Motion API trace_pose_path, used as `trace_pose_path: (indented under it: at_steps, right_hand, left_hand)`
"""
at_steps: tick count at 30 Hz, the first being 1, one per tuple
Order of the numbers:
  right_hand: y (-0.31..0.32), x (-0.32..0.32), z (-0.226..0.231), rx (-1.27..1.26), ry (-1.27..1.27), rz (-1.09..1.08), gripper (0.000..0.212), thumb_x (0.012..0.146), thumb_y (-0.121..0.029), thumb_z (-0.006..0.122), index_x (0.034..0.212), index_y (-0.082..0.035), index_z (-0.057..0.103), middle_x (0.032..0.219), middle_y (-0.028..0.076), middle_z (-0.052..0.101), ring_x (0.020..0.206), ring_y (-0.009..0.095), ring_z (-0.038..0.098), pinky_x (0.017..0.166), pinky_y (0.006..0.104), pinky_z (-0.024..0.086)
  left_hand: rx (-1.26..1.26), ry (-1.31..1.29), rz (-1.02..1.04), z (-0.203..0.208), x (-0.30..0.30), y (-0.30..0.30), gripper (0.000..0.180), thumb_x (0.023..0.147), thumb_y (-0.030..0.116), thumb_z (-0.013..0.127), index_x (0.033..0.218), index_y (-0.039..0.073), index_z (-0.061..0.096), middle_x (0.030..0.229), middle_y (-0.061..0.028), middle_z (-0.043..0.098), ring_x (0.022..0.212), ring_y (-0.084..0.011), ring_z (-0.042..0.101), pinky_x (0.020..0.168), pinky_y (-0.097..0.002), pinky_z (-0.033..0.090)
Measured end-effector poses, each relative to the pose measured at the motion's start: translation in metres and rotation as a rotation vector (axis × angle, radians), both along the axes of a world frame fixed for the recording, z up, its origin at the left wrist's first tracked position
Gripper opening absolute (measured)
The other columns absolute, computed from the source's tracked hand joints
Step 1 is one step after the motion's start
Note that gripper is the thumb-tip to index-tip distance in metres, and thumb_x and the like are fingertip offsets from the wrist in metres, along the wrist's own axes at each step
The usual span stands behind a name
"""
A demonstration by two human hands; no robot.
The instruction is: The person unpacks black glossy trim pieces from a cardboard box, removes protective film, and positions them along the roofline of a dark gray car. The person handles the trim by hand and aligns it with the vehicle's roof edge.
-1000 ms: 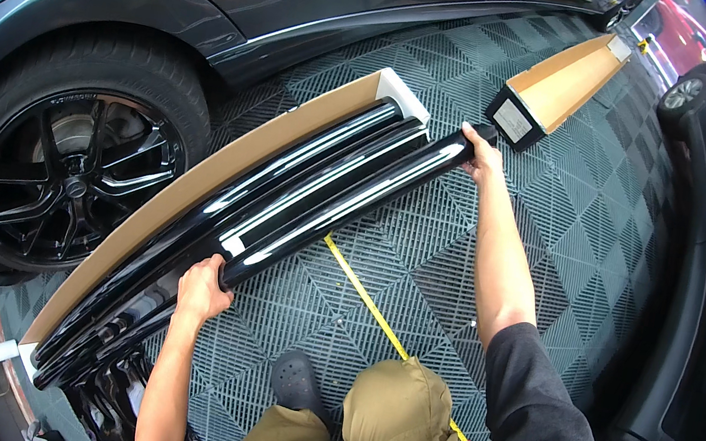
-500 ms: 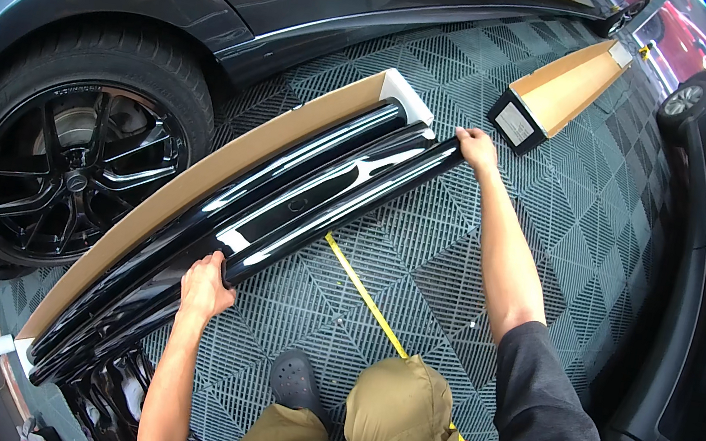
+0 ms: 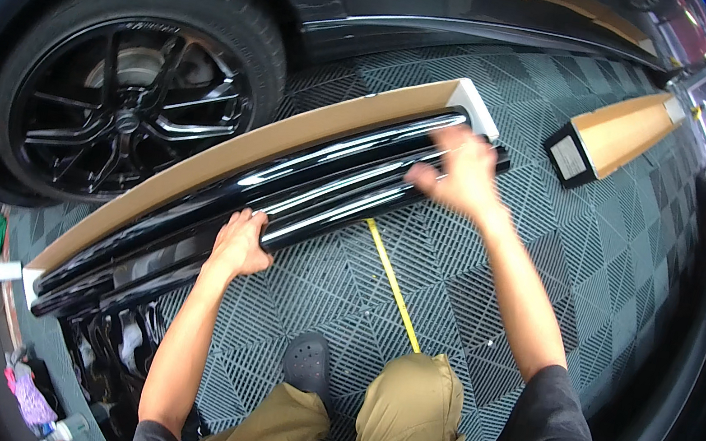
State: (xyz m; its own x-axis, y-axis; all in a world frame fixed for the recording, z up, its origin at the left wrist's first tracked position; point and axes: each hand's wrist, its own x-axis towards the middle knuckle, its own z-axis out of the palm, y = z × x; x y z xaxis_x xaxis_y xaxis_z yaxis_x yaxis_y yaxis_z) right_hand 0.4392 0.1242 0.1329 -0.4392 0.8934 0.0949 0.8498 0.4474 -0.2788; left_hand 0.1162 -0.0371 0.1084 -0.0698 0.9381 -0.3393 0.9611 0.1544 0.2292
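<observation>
Several long, glossy black rolls of film lie side by side in an open cardboard box (image 3: 332,114), running from lower left to upper right. My left hand (image 3: 240,243) is closed round the left end of the nearest film roll (image 3: 336,212), thumb on its near side and fingers over the top. Blurred by motion, my right hand (image 3: 466,178) hovers over the right part of the rolls with its fingers spread. Whether it touches them I cannot tell. Behind it lies the far film roll (image 3: 335,156).
A parked dark car with a black wheel (image 3: 126,121) stands just behind the box. Another long open box (image 3: 625,138) lies at the far right. A yellow tape measure (image 3: 393,286) stretches over the grey tile floor (image 3: 485,313). Crumpled glossy black material (image 3: 115,345) lies at lower left.
My right hand has let go of the nearest roll's right end and opened over the rolls. That roll now sits closer against the others. The view has shifted.
</observation>
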Motion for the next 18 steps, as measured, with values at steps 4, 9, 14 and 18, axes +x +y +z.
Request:
trace_pose_path:
  at_steps: [4, 9, 14, 18]
  right_hand:
    - [-0.061, -0.074, -0.033, 0.031, -0.246, 0.557, 0.091, 0.065, -0.029, 0.082, 0.141, -0.013, 0.037, 0.128, 0.018, 0.047, 0.127, 0.033, 0.041, 0.108, 0.0619, 0.024]
    - [-0.023, -0.113, -0.047, -0.125, -0.246, 0.545, 0.059, 0.062, -0.011, 0.075, 0.116, -0.011, 0.051, 0.107, 0.012, 0.058, 0.107, 0.030, 0.055, 0.090, 0.0478, 0.042]
    - [0.002, -0.127, -0.027, -0.395, -0.315, 0.552, 0.058, 0.063, -0.011, 0.074, 0.117, -0.007, 0.052, 0.105, 0.017, 0.063, 0.105, 0.036, 0.059, 0.089, 0.0439, 0.047]
    - [-0.021, -0.134, -0.037, -0.065, -0.272, 0.545, 0.072, 0.058, -0.015, 0.083, 0.119, -0.009, 0.046, 0.108, 0.014, 0.057, 0.110, 0.035, 0.054, 0.089, 0.0489, 0.045]
  left_hand:
    - [-0.143, -0.218, 0.004, 0.005, -0.015, 0.015, 0.054, 0.059, 0.016, 0.072, 0.110, 0.003, 0.059, 0.104, -0.0169, 0.064, 0.103, -0.0336, 0.059, 0.090, -0.0420, 0.048]
    - [0.036, -0.116, 0.037, 0.006, -0.015, 0.004, 0.060, 0.063, 0.020, 0.068, 0.119, 0.008, 0.052, 0.102, -0.0171, 0.064, 0.100, -0.0350, 0.061, 0.086, -0.0459, 0.049]
    - [0.333, 0.207, 0.013, -0.041, -0.007, 0.002, 0.052, 0.070, 0.009, 0.070, 0.115, 0.006, 0.047, 0.107, -0.0137, 0.058, 0.104, -0.0313, 0.056, 0.089, -0.0483, 0.044]
    - [0.114, 0.013, 0.040, -0.025, -0.020, 0.019, 0.058, 0.066, 0.004, 0.067, 0.120, 0.002, 0.046, 0.110, -0.0166, 0.061, 0.107, -0.0331, 0.056, 0.091, -0.0510, 0.043]
